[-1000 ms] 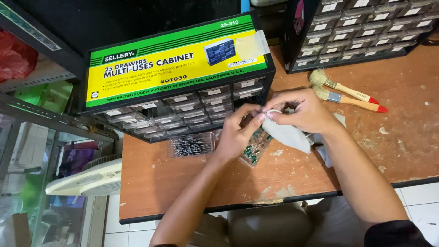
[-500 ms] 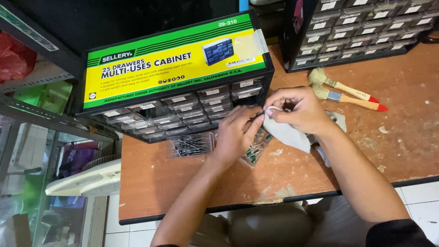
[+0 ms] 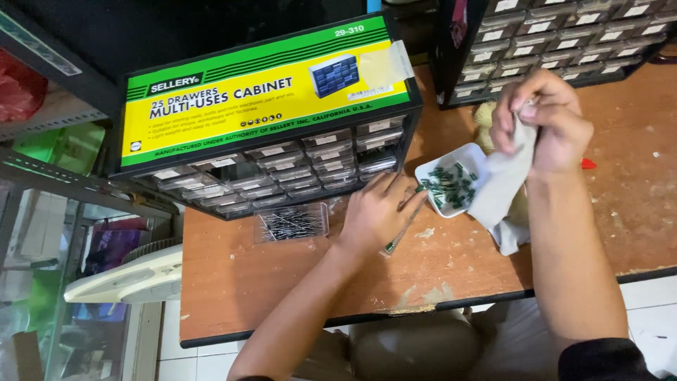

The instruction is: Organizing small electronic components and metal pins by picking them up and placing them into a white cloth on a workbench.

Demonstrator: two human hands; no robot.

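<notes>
The small white tray (image 3: pixel 444 171) of green components (image 3: pixel 451 185) serves as the landmark. It sits on the wooden table (image 3: pixel 282 282), just in front of the lower right corner of the drawer cabinet (image 3: pixel 282 141). The left hand (image 3: pixel 377 212) lies flat just to the left of the tray, palm down, fingers spread and loosely extended toward its near rim. It pins or touches a thin strip (image 3: pixel 402 233) of taped components, whose long axis runs diagonally from the tray's near-left edge down toward the table's front edge. Whether the fingers actually pinch the strip or only rest on it cannot be told. The right hand (image 3: pixel 543 120) is raised above and to the right of the tray, fingers curled tight around the upper end of a pale plastic bag (image 3: pixel 501 183), which hangs down so that its lower part drapes over the tray's right rim. The left hand is the nearer to the tray's contents; the bag's mouth lies to the tray's right.

A clear drawer (image 3: pixel 293 224) of thin metal pins lies well to the left of the tray, under the cabinet's front. Behind the bag, something yellowish is mostly hidden, and a red tip (image 3: pixel 587 164) shows beyond the right wrist. What the bag holds is not visible, and a second cabinet (image 3: pixel 564 35) behind the tray is cut off by the frame
</notes>
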